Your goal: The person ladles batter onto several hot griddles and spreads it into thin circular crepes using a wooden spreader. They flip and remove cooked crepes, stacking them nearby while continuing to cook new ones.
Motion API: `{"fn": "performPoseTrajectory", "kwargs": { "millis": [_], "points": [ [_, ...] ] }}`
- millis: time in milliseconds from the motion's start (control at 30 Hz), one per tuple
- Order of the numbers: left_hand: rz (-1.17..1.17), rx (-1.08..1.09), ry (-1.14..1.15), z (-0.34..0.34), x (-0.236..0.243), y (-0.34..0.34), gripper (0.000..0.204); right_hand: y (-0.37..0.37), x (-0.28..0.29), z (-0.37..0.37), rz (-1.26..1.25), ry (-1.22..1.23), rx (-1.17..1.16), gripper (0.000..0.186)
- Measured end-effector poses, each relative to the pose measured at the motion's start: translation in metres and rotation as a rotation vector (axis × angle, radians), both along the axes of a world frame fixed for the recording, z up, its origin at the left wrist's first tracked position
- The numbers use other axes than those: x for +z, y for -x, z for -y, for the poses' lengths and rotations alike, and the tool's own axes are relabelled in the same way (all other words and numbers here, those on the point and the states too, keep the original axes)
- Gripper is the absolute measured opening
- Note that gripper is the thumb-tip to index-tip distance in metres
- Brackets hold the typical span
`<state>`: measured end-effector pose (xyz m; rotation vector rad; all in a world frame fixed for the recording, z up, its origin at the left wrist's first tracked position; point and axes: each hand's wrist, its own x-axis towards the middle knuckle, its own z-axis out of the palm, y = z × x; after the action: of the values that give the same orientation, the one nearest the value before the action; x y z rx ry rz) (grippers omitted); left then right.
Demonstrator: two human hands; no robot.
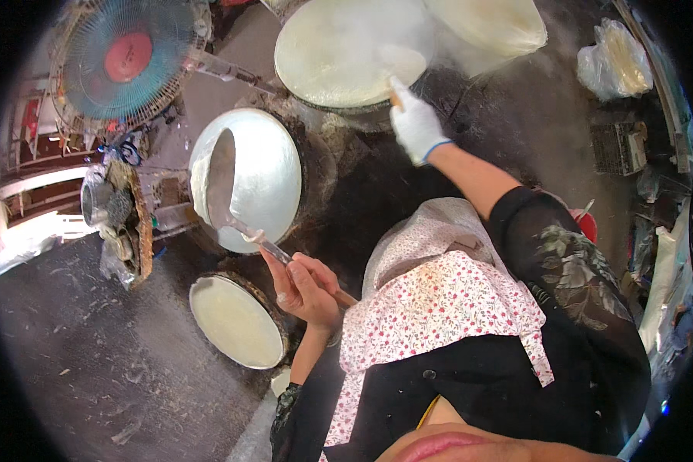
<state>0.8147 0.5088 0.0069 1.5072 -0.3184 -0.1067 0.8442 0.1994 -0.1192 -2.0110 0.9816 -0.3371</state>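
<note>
Dark sooty floor [92, 362]; caged fan [127, 58] upper left; daylight at left edge; plastic bags [614, 61] right.

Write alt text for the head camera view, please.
A bare left hand holds a long-handled ladle over a round pan, while the gloved right hand holds a stick over a steaming white disc. A fan stands nearby.

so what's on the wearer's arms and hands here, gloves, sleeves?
Right hand wears a white knit glove with a thin blue band at the cuff; the forearm below it is uncovered up to a dark, semi-sheer sleeve with a pale leaf-and-flower print. Left hand is ungloved, with a dark patterned sleeve starting near the elbow. A pink-floral white apron covers the front.
</note>
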Motion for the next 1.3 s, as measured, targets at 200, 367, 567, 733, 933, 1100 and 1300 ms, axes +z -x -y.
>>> {"fn": "performPoseTrajectory", "kwargs": {
  "millis": [200,367,567,733,933,1100,1300],
  "points": [
    [0.000,-0.122,0.067,0.022,-0.003,-0.006,0.058,0.033,0.029,-0.032,-0.312,-0.227,0.461,0.064],
    [0.068,-0.200,-0.010,0.037,0.000,-0.008,0.055,0.071,0.018,0.023,0.063,-0.187,0.084,0.054],
    [0.017,-0.184,0.002,0.060,0.013,0.009,0.057,0.076,0.000,0.050,-0.262,-0.198,0.425,0.054],
    [0.032,-0.168,0.016,0.085,0.015,0.021,0.058,0.065,0.036,0.098,0.084,-0.347,0.103,0.053],
    [0.051,-0.176,-0.014,0.104,0.021,0.028,0.059,0.094,0.028,0.043,-0.172,-0.216,0.594,0.053],
    [0.052,-0.130,-0.030,0.119,0.022,0.034,0.059,0.092,0.002,0.107,0.257,-0.038,0.149,0.044],
    [-0.005,-0.095,-0.017,0.144,0.021,0.036,0.058,0.099,0.012,0.112,0.006,-0.178,0.434,0.051]
  ]
}}
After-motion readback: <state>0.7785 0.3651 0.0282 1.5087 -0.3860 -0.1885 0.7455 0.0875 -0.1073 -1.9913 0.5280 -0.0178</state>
